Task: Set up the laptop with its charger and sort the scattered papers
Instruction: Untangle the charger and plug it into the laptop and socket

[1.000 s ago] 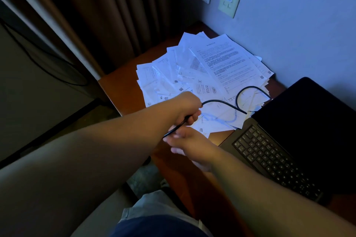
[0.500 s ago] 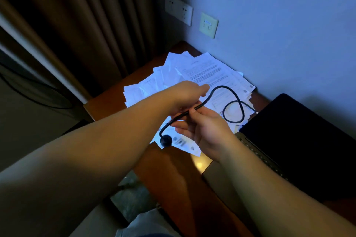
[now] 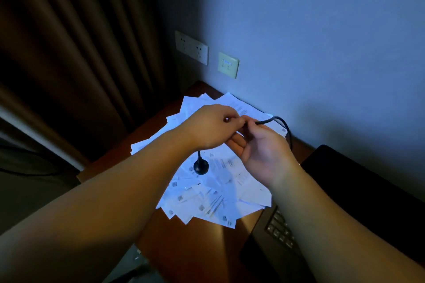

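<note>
Both hands are raised over a spread of white papers (image 3: 213, 197) on a brown wooden desk (image 3: 197, 250). My left hand (image 3: 211, 126) and my right hand (image 3: 259, 147) meet and both pinch a black charger cable (image 3: 281, 122). The cable arcs right and down towards the open black laptop (image 3: 358, 190). Its round black plug end (image 3: 201, 166) hangs below my left hand, just above the papers. Where the cable joins the laptop is hidden behind my right hand.
A white double socket plate (image 3: 192, 47) and a cream switch plate (image 3: 228, 65) sit on the blue wall above the desk's far corner. Brown curtains (image 3: 80, 53) hang at the left. The desk's left edge drops to a dark floor.
Both hands have risen and moved towards the wall with the cable. The cable's loop has straightened, and the round plug end hangs down under my left hand. The view has tilted up.
</note>
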`<state>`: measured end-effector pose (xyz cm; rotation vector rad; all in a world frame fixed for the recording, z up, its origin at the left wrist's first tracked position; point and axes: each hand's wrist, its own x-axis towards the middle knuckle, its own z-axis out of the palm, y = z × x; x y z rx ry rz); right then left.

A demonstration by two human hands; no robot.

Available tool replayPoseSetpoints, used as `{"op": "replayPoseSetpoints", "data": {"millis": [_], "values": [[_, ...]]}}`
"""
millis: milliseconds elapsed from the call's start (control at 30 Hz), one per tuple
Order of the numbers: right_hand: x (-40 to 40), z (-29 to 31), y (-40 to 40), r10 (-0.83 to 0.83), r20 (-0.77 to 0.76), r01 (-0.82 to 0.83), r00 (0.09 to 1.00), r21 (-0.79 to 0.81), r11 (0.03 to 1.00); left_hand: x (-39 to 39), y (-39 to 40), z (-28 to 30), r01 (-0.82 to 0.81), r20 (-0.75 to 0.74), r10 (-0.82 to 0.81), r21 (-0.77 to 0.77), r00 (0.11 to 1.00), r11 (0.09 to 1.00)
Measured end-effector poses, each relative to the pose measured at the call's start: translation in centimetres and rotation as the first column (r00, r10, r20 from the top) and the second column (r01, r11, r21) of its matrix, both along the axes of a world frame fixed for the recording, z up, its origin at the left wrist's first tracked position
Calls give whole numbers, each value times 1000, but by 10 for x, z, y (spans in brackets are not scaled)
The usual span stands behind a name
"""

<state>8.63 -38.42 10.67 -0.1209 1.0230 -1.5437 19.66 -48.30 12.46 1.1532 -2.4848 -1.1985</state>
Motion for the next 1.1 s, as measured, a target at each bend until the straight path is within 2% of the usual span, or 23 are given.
{"op": "replayPoseSetpoints", "data": {"millis": [133, 300, 367, 400, 467, 533, 633, 700, 800, 933, 1100], "values": [[-4, -2, -21, -11, -21, 14, 1000, 128, 992, -3, -19, -6, 33, 54, -25, -147, 998, 989], [-14, -8, -39, -141, -73, 157, 987, 309, 938, -7, -51, -8, 103, 160, -43, -388, 986, 916], [-21, -13, -47, -71, -259, 174, 963, 400, 900, -10, -64, -8, 132, 210, -33, -480, 977, 867], [-24, -17, -51, -2, -400, 197, 917, 446, 873, -12, -71, -9, 153, 233, -31, -524, 972, 838], [-32, -25, -57, 113, -636, 258, 763, 460, 849, -15, -83, -11, 209, 283, -42, -593, 958, 778], [-43, -34, -62, 240, -751, 221, 615, 456, 862, -19, -96, -18, 262, 324, -55, -642, 945, 721], [-59, -49, -75, 479, -719, 59, 504, 582, 811, -26, -113, -34, 300, 331, -66, -731, 941, 613], [-66, -60, -85, 575, -687, 1, 444, 642, 767, -33, -122, -42, 313, 348, -52, -755, 936, 576], [-71, -74, -99, 590, -694, -30, 412, 637, 770, -44, -136, -54, 320, 360, -35, -773, 932, 547], [-78, -87, -118, 656, -701, -55, 279, 670, 740, -60, -155, -70, 346, 377, -35, -805, 926, 482], [-90, -101, -136, 689, -702, -23, 182, 697, 716, -75, -190, -89, 390, 427, -22, -803, 904, 450]]}}
